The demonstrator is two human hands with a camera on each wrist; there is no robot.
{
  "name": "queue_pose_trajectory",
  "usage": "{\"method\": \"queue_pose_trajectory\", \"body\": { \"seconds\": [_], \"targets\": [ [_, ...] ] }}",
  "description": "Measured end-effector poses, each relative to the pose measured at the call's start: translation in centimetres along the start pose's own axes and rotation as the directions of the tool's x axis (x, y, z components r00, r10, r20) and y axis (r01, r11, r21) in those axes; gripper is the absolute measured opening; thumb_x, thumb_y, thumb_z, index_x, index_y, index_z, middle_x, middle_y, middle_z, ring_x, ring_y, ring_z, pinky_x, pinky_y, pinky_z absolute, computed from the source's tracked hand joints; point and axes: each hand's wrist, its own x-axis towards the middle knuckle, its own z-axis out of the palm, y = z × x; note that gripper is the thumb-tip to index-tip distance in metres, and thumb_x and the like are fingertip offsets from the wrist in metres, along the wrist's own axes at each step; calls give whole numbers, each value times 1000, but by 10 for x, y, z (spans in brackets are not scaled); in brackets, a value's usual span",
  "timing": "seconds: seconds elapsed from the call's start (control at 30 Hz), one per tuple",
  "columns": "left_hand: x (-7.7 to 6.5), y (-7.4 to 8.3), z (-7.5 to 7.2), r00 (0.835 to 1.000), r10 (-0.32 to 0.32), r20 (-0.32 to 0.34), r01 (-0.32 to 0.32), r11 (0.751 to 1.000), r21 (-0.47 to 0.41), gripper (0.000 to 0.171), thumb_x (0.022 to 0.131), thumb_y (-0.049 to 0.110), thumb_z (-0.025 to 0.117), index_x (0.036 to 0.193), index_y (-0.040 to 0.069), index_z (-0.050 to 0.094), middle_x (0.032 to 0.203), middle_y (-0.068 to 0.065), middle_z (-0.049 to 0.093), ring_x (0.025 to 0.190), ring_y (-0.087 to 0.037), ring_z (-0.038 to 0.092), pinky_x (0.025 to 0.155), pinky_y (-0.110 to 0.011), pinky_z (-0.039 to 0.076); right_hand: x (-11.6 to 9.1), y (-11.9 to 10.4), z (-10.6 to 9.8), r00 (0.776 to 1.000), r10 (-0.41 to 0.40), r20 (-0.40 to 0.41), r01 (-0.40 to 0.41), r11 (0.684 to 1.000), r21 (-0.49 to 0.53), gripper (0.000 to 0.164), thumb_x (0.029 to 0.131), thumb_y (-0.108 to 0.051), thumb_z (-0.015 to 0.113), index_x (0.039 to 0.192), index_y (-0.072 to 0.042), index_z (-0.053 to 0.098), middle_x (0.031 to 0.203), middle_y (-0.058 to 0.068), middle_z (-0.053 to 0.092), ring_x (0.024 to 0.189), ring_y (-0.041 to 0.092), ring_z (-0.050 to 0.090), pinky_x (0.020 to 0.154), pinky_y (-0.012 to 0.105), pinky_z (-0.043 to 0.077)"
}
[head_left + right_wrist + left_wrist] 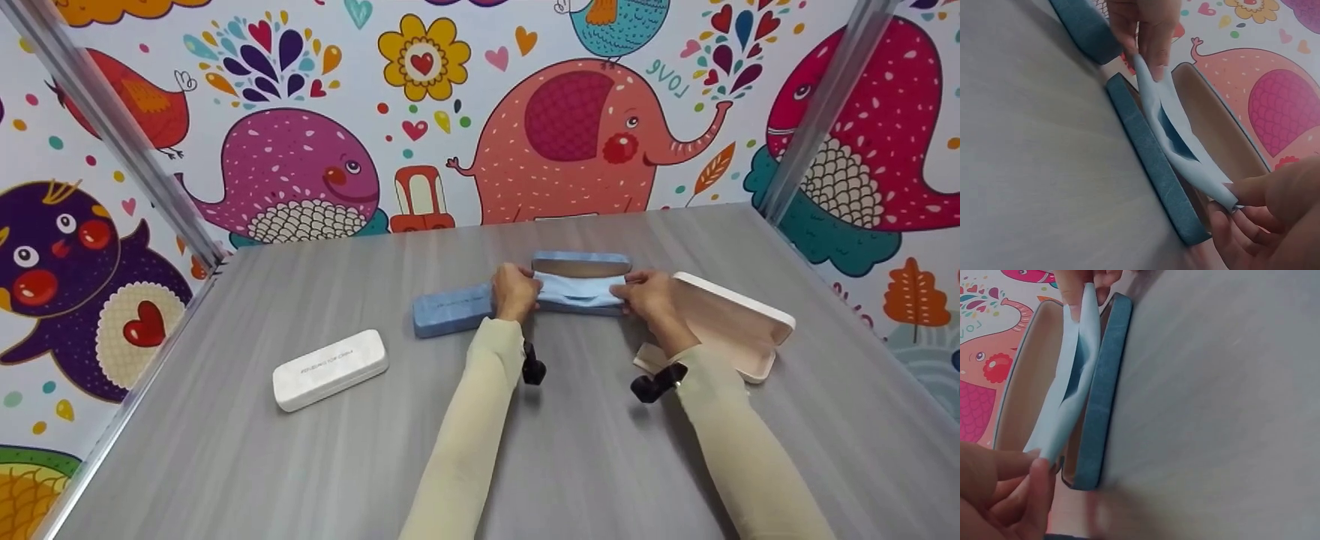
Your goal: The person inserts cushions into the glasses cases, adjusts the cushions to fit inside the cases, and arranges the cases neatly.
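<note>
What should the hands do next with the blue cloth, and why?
Probably lower the light blue cloth into the open blue case. The left hand and the right hand each pinch one end, so it hangs folded and stretched right over the case's tan inside, with the lid up. It looks lined up to drop in, though it may need flattening first.

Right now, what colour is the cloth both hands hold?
Light blue cloth, paler than the blue case; clearest in the left wrist view.
</note>
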Motion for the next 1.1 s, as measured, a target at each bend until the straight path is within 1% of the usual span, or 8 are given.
{"method": "queue_pose_trajectory", "body": {
  "seconds": [0.13, 0.23, 0.33, 0.43, 0.7, 0.8, 0.93, 1.1],
  "targets": [
    [2, 0, 4, 997, 65, -43, -62, 995, 77, 10, 86, 2, 68, 80, 8, 73, 68, -5, 71, 47, -12, 57, 52, -24, 44, 3, 1, 3, 999, -24, -42, 20, 996, -83, 37, 85, -9, 76, 116, 7, 62, 61, -8, 57, 48, 5, 56, 47, 23, 51],
    [4, 0, 7, 993, 96, -64, -87, 987, 132, 35, 86, 0, 65, 57, 14, 51, 51, 3, 48, 49, -14, 43, 51, -27, 30, 5, 2, 4, 997, -53, -49, 47, 992, -119, 37, 84, -8, 75, 114, 9, 62, 67, -4, 60, 47, 4, 56, 46, 22, 50],
    [6, 0, 10, 990, 119, -71, -106, 980, 166, 49, 85, -3, 63, 54, 17, 31, 55, 5, 29, 57, -17, 32, 51, -30, 22, 5, 2, 6, 995, -85, -55, 74, 981, -182, 36, 85, -10, 75, 113, 8, 63, 80, 4, 64, 49, 4, 53, 46, 21, 47],
    [6, -1, 13, 988, 135, -68, -121, 976, 179, 51, 86, -4, 61, 56, 18, 26, 57, 4, 25, 59, -18, 31, 52, -31, 21, 4, 3, 7, 991, -115, -72, 94, 963, -254, 34, 85, -12, 75, 112, 6, 65, 94, 12, 67, 55, 6, 53, 50, 20, 45],
    [7, -6, 18, 979, 186, -89, -163, 963, 213, 48, 88, -6, 57, 57, 16, 28, 59, 0, 42, 63, -19, 44, 57, -36, 41, 1, 6, 12, 982, -157, -103, 115, 938, -328, 29, 87, -13, 75, 110, 4, 70, 108, 18, 70, 91, 24, 60, 69, 24, 44],
    [7, -5, 18, 977, 196, -85, -171, 957, 235, 34, 89, -6, 56, 58, 9, 51, 74, -9, 69, 77, -22, 66, 71, -41, 55, 1, 7, 12, 979, -176, -106, 131, 931, -340, 26, 87, -13, 75, 107, 4, 71, 102, 15, 70, 90, 24, 59, 68, 26, 43],
    [7, -2, 15, 979, 195, -58, -174, 950, 258, 19, 90, -5, 56, 84, -1, 74, 98, -18, 76, 95, -31, 72, 83, -44, 58, 0, 7, 10, 975, -194, -106, 146, 925, -349, 25, 87, -14, 75, 105, 3, 73, 102, 17, 73, 92, 25, 60, 72, 27, 46],
    [9, 1, 8, 976, 214, -51, -194, 947, 257, 31, 92, -2, 56, 62, 7, 56, 72, -9, 68, 73, -18, 61, 69, -37, 53, -4, 2, -1, 978, -174, -115, 120, 922, -368, 30, 86, -13, 65, 110, 1, 75, 112, 20, 73, 93, 25, 63, 67, 21, 46]
  ]
}}
